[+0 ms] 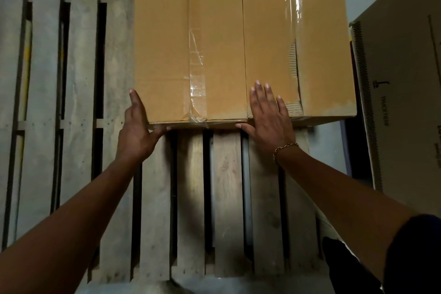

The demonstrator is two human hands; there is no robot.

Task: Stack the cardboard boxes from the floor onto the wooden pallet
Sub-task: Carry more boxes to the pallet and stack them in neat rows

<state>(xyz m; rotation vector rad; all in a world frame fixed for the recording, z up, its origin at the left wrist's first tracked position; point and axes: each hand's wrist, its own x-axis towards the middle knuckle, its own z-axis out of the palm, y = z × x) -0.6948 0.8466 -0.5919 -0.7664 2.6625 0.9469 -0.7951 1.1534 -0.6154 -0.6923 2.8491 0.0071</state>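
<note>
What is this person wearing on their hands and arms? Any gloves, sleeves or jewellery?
No gloves: the left hand and the right hand are bare. A thin gold-toned chain bracelet circles the right wrist. Both forearms are uncovered. A dark blue sleeve shows only at the right upper arm; no sleeve is visible on the left arm.

1. Left hand with forearm: bare, uncovered as far as the lower left edge of my feed.
2. Right hand with forearm: bare; short nails show on the fingers.
3. Thin gold-coloured metal chain bracelet: small links, worn round the right wrist.
4. Dark navy fabric short sleeve: on the right upper arm, plain as far as I can make out.
5. Black garment under the right arm: trouser leg or shoe, I cannot tell which.
</note>
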